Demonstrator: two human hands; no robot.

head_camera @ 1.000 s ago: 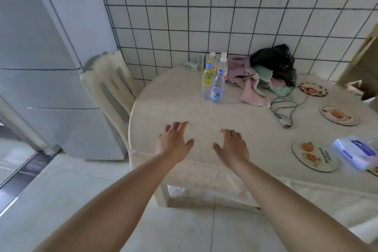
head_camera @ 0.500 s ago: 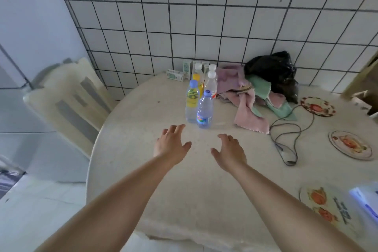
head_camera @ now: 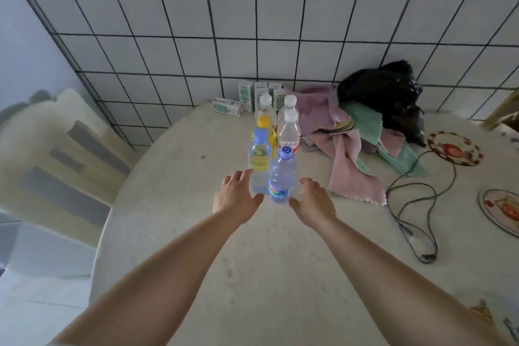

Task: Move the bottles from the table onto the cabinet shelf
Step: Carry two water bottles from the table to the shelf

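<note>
Several plastic bottles stand in a cluster on the round pale table (head_camera: 196,233). Nearest is a clear bottle with a blue cap and colourful label (head_camera: 282,177). Left of it stands a blue-capped bottle with a yellow label (head_camera: 259,160). Behind these are a yellow-capped bottle (head_camera: 265,126) and a white-capped bottle with a red label (head_camera: 289,132), with two more white-capped ones further back. My left hand (head_camera: 234,196) is open just left of the front bottles. My right hand (head_camera: 313,202) is open just right of them. Neither hand grips a bottle. No cabinet is in view.
Pink and green cloths (head_camera: 354,154) and a black bag (head_camera: 384,93) lie right of the bottles. A dark cable (head_camera: 415,205) and patterned plates (head_camera: 453,149) sit at the right. Small cartons (head_camera: 247,95) stand against the tiled wall. A chair (head_camera: 56,154) is at the left.
I have come closer to the table and both hands have reached forward, now flanking the two front bottles. The bottles have not moved.
</note>
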